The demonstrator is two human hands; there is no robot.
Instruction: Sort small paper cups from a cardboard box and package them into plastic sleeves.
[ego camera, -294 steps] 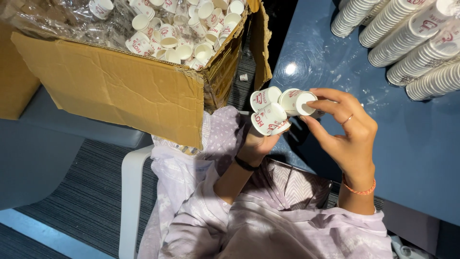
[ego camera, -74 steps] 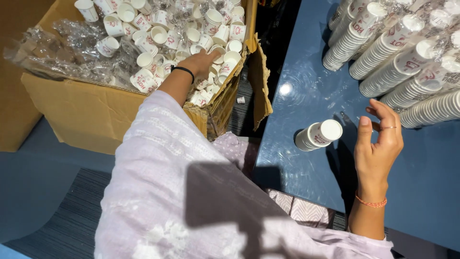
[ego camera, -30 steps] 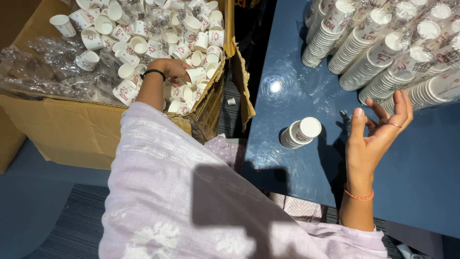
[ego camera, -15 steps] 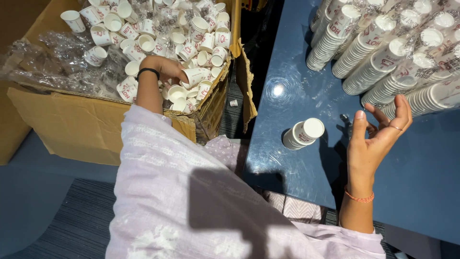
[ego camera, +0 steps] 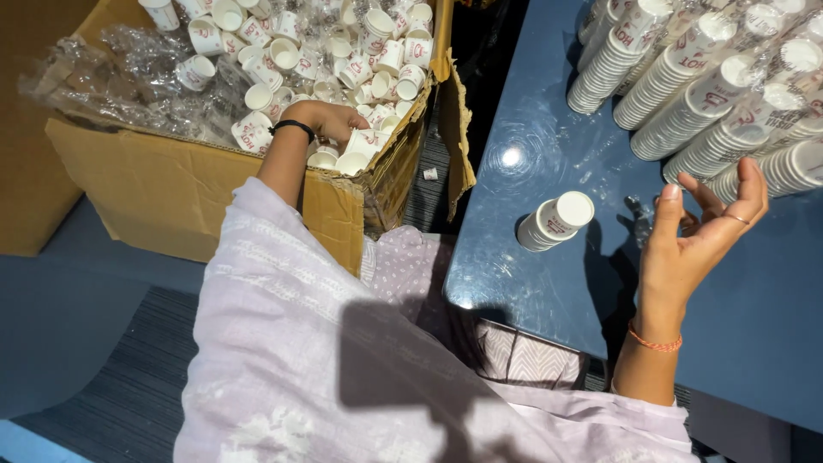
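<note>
My left hand (ego camera: 330, 120) reaches into a brown cardboard box (ego camera: 184, 184) full of loose small white paper cups (ego camera: 377, 47) with red print; its fingers rest among the cups at the box's near corner, and whether it grips one cannot be told. My right hand (ego camera: 699, 236) is raised above the blue table (ego camera: 531, 274), palm up, fingers spread, holding nothing. A short stack of nested cups (ego camera: 553, 223) lies on its side on the table left of that hand.
Several long rows of stacked cups (ego camera: 686, 77) lie at the table's far right. Crumpled clear plastic wrap (ego camera: 111, 81) fills the box's left side. A torn box flap (ego camera: 454, 129) hangs toward the table. A bit of clear plastic (ego camera: 641, 219) lies by my right hand.
My left hand has reached into the box and shifted slightly among the cups. The short stack now lies on the table, and my right hand stays raised and empty.
</note>
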